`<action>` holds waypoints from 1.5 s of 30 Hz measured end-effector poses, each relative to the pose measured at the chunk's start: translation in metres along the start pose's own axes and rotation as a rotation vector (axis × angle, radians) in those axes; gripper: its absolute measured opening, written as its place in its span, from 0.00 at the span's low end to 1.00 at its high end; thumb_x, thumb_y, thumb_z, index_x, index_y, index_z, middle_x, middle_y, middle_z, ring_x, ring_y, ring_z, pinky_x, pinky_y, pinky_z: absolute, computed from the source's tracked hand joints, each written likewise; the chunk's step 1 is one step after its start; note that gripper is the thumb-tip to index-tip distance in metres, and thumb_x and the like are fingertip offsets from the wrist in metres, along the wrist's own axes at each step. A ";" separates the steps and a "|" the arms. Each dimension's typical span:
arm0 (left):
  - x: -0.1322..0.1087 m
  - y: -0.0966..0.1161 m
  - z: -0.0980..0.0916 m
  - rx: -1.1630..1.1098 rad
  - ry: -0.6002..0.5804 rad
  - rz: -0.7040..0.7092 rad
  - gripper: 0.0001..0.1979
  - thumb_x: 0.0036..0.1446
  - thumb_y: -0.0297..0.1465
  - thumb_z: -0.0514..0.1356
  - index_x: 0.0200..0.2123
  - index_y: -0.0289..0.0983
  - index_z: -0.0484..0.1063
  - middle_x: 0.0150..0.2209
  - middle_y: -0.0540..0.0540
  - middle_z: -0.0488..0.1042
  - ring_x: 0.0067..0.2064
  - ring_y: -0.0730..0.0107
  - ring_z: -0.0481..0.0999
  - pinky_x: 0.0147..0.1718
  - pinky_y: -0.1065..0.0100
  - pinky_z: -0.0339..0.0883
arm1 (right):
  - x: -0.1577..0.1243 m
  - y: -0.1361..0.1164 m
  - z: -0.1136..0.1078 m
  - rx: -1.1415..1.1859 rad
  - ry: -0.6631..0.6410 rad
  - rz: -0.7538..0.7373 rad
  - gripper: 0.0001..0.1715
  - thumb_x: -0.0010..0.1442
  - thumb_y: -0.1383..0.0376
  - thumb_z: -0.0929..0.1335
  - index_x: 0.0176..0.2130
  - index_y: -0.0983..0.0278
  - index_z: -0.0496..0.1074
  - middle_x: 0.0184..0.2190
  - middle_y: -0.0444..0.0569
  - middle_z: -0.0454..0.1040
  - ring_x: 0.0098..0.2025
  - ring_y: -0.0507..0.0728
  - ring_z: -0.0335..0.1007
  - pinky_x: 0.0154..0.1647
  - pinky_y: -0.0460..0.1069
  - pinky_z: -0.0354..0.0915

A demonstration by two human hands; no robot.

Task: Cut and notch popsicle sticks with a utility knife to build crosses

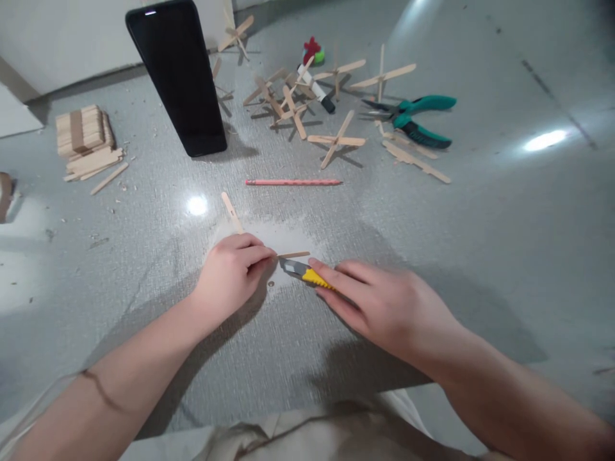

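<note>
My left hand is closed, its fingertips pinching one end of a short wooden stick that lies flat on the grey floor. My right hand grips a yellow utility knife, forefinger stretched along its top. The knife's blade end points left and sits just below the stick, beside my left fingertips. Another wooden stick lies just beyond my left hand.
A pink pencil lies farther out. Behind it are several crossed-stick shapes, a glue tube, green pliers and loose sticks. A black phone leans upright. A stack of sticks sits at left.
</note>
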State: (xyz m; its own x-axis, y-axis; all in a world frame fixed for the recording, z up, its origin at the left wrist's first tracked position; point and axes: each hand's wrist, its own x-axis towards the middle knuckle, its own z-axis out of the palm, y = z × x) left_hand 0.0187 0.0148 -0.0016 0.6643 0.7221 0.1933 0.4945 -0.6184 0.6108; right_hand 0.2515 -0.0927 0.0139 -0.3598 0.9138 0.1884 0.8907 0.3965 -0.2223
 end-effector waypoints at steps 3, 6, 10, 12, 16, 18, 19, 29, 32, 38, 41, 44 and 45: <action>0.001 0.001 -0.001 -0.006 -0.013 -0.012 0.10 0.63 0.24 0.59 0.37 0.39 0.81 0.36 0.46 0.80 0.36 0.67 0.78 0.36 0.66 0.72 | 0.000 0.000 0.000 -0.012 0.012 -0.011 0.19 0.72 0.62 0.63 0.56 0.66 0.75 0.25 0.44 0.73 0.21 0.52 0.65 0.23 0.50 0.57; 0.002 0.002 -0.002 -0.008 -0.023 -0.018 0.11 0.62 0.23 0.58 0.37 0.38 0.81 0.36 0.46 0.80 0.36 0.67 0.78 0.36 0.66 0.71 | -0.001 0.000 0.000 -0.034 0.026 -0.011 0.19 0.72 0.62 0.63 0.55 0.66 0.76 0.24 0.43 0.72 0.20 0.52 0.64 0.22 0.50 0.55; 0.003 0.003 -0.002 -0.010 -0.030 -0.025 0.10 0.63 0.24 0.58 0.37 0.39 0.81 0.36 0.46 0.80 0.36 0.67 0.78 0.36 0.66 0.71 | -0.002 0.001 0.001 -0.033 0.026 -0.011 0.19 0.72 0.62 0.63 0.56 0.67 0.76 0.25 0.44 0.73 0.20 0.51 0.64 0.22 0.50 0.54; 0.003 0.003 -0.002 -0.011 -0.030 -0.027 0.10 0.63 0.25 0.59 0.36 0.39 0.81 0.35 0.46 0.80 0.36 0.67 0.78 0.36 0.66 0.71 | -0.002 0.001 0.001 -0.034 0.024 -0.015 0.19 0.72 0.62 0.63 0.56 0.66 0.76 0.24 0.43 0.72 0.20 0.51 0.64 0.22 0.50 0.54; 0.002 0.002 -0.001 -0.012 -0.028 -0.026 0.09 0.63 0.24 0.59 0.36 0.39 0.81 0.36 0.46 0.80 0.36 0.67 0.78 0.36 0.66 0.71 | -0.001 0.001 0.001 -0.043 0.016 -0.015 0.20 0.73 0.62 0.63 0.55 0.66 0.76 0.23 0.44 0.71 0.20 0.51 0.63 0.22 0.50 0.54; 0.002 0.002 -0.001 -0.011 -0.027 -0.024 0.10 0.63 0.24 0.59 0.36 0.38 0.81 0.35 0.47 0.80 0.36 0.68 0.78 0.36 0.66 0.71 | 0.000 0.001 0.000 -0.056 0.019 -0.019 0.20 0.73 0.62 0.62 0.56 0.66 0.76 0.23 0.44 0.71 0.20 0.50 0.62 0.23 0.49 0.53; 0.002 0.001 -0.001 -0.011 -0.027 -0.021 0.10 0.62 0.23 0.59 0.36 0.38 0.81 0.35 0.47 0.80 0.36 0.68 0.78 0.36 0.66 0.71 | 0.000 0.000 0.000 -0.064 0.024 -0.025 0.20 0.73 0.62 0.62 0.56 0.66 0.76 0.23 0.44 0.71 0.20 0.50 0.61 0.22 0.49 0.52; 0.003 0.001 0.000 -0.011 -0.017 -0.011 0.10 0.62 0.22 0.60 0.37 0.37 0.81 0.35 0.46 0.80 0.36 0.69 0.78 0.36 0.67 0.71 | 0.002 0.000 -0.003 -0.086 0.063 -0.053 0.18 0.72 0.64 0.63 0.53 0.67 0.78 0.23 0.43 0.71 0.21 0.49 0.61 0.23 0.49 0.52; 0.003 0.001 0.000 -0.010 -0.018 -0.011 0.10 0.62 0.22 0.60 0.37 0.37 0.81 0.36 0.46 0.80 0.36 0.68 0.78 0.36 0.67 0.71 | 0.002 0.000 -0.003 -0.086 0.061 -0.051 0.18 0.72 0.64 0.63 0.53 0.67 0.78 0.23 0.43 0.70 0.21 0.49 0.61 0.23 0.49 0.51; 0.002 0.000 0.000 -0.021 -0.022 -0.017 0.10 0.61 0.22 0.60 0.37 0.38 0.81 0.36 0.47 0.80 0.37 0.69 0.78 0.36 0.67 0.71 | 0.000 0.000 -0.002 -0.104 0.051 -0.039 0.18 0.72 0.63 0.63 0.53 0.66 0.78 0.22 0.42 0.68 0.21 0.50 0.60 0.23 0.49 0.51; 0.002 0.001 0.000 -0.038 -0.023 -0.017 0.10 0.61 0.22 0.60 0.37 0.38 0.81 0.36 0.47 0.80 0.37 0.69 0.78 0.37 0.68 0.71 | 0.000 0.000 -0.002 -0.114 0.051 -0.029 0.18 0.72 0.64 0.63 0.53 0.66 0.79 0.22 0.42 0.68 0.21 0.50 0.61 0.24 0.49 0.51; 0.003 0.001 0.000 -0.058 -0.027 -0.020 0.10 0.61 0.22 0.60 0.36 0.39 0.81 0.36 0.47 0.80 0.37 0.69 0.78 0.37 0.68 0.72 | 0.001 0.000 -0.002 -0.121 0.033 -0.005 0.18 0.72 0.63 0.63 0.53 0.64 0.79 0.21 0.42 0.67 0.20 0.51 0.59 0.23 0.50 0.48; 0.004 0.000 0.000 -0.064 -0.029 -0.020 0.09 0.61 0.22 0.60 0.35 0.38 0.81 0.36 0.46 0.81 0.37 0.69 0.79 0.37 0.68 0.72 | 0.002 0.000 -0.002 -0.123 0.018 0.001 0.19 0.72 0.62 0.63 0.53 0.63 0.79 0.21 0.42 0.66 0.20 0.51 0.58 0.23 0.50 0.47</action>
State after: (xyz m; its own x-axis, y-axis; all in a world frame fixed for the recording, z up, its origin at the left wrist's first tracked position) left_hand 0.0214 0.0175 -0.0004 0.6712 0.7240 0.1590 0.4715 -0.5825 0.6622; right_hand 0.2515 -0.0913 0.0167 -0.3549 0.9120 0.2057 0.9187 0.3809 -0.1041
